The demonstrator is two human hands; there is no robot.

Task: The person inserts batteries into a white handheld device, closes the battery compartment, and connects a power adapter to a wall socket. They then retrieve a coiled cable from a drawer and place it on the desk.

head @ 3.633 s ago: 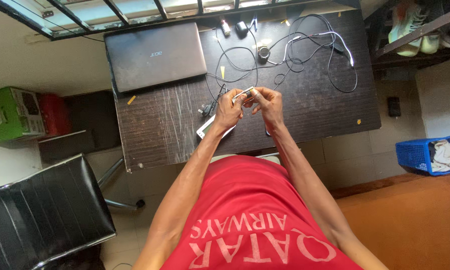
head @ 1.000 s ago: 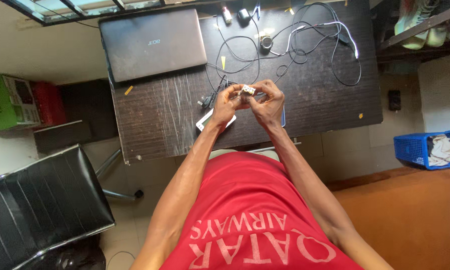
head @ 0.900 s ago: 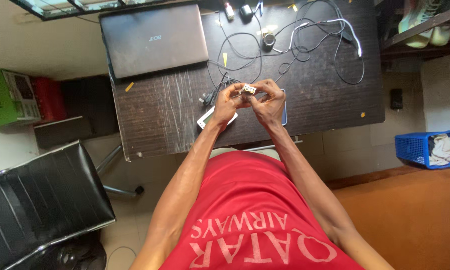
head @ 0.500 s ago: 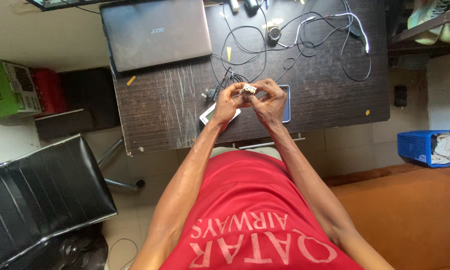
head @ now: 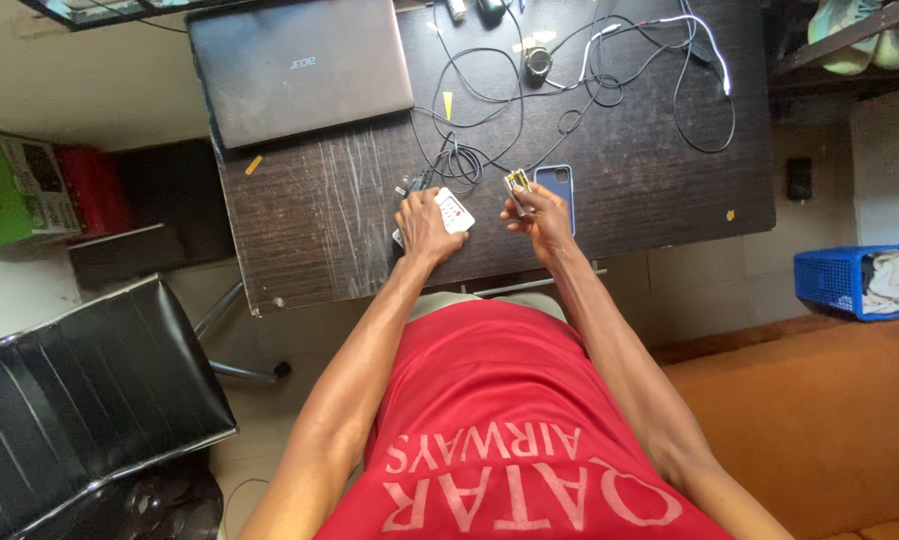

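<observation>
From the head camera, a dark wooden table (head: 319,220) is seen from above. The left hand (head: 424,222) is laid on a small white card (head: 454,212) with a red patch, which lies flat on the table near the front edge. The fingers are curled down over it, so the card is pressed or gripped — which one cannot be told.

The right hand (head: 541,215) is held up just above the table, well closed around a small yellowish piece (head: 516,182) pinched at the fingertips. What the piece is cannot be made out. A blue phone (head: 554,185) is seen lying flat just behind this hand.

A tangle of black and white cables (head: 569,90) is spread over the far part of the table. A closed grey laptop (head: 299,65) is placed at the far left corner.

Off the table, a black chair (head: 79,400) is seen at the left, a green box (head: 9,190) by the wall — and a blue basket (head: 854,280) at the right.
</observation>
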